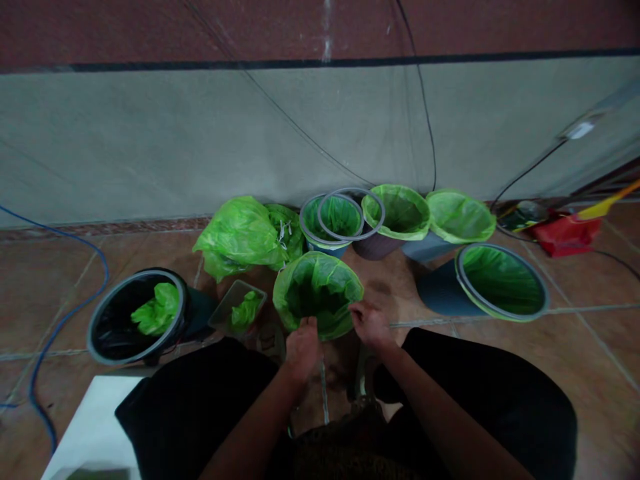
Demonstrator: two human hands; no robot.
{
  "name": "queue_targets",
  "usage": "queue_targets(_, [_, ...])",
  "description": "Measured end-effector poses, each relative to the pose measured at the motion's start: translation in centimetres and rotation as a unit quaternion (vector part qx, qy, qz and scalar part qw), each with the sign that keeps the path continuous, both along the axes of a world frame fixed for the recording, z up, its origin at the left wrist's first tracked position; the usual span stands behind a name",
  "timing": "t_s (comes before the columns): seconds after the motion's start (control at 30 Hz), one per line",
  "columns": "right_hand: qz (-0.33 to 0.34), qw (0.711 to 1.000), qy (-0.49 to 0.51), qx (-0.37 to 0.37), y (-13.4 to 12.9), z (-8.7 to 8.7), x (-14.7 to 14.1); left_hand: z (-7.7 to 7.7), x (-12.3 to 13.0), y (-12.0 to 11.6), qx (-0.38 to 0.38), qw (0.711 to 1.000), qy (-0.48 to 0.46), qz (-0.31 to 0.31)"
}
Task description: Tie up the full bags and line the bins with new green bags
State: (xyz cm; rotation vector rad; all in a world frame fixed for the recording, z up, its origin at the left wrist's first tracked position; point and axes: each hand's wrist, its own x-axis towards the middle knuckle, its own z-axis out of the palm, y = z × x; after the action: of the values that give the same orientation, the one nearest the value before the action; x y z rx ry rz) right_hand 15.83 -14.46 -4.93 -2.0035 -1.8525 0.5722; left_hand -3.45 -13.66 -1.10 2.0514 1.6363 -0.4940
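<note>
A trash bin lined with a green bag (pixel 345 272) stands on the floor between my knees, its bag folded outward over the rim. My left hand (pixel 304 343) is closed on the near edge of the green trash bag. On the right side of the same rim, my right hand (pixel 370 323) pinches the bag's edge. Behind it a grey rim ring (pixel 383 212) lies across the tops of a blue lined bin (pixel 303 227) and a dark lined bin (pixel 373 247). The bin's outer wall is mostly hidden by the bag.
Left are a black-lined bin (pixel 97 333), a clear plastic container (pixel 220 313) and a heap of green bags (pixel 240 233). Right are a grey lined bin (pixel 425 247), a tilted blue bin (pixel 443 287) and a red dustpan (pixel 567 235). A blue hose (pixel 65 320) crosses the floor.
</note>
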Motion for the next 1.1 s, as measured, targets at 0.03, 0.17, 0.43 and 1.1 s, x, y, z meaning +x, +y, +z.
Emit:
queue_targets(0.03, [0.041,0.999,0.004,-0.007,-0.8,0.3,-0.6,0.2,-0.2,-0.2,0.011,1.0,-0.007,0.01])
queue_targets(0.17, [0.179,0.982,-0.042,-0.04,-2.9,0.6,-2.7,-0.1,-0.8,-1.7,0.035,0.998,-0.051,-0.023])
queue_targets(0.43, [0.208,0.969,-0.119,-0.063,-2.7,-2.2,-3.4,-3.4,-0.9,-2.2,0.066,0.986,-0.091,-0.122])
queue_targets(1.1, [0.15,0.98,-0.104,-0.073,-1.3,-3.1,-9.8,-3.3,-4.7,3.6,0.111,0.962,0.012,-0.25])
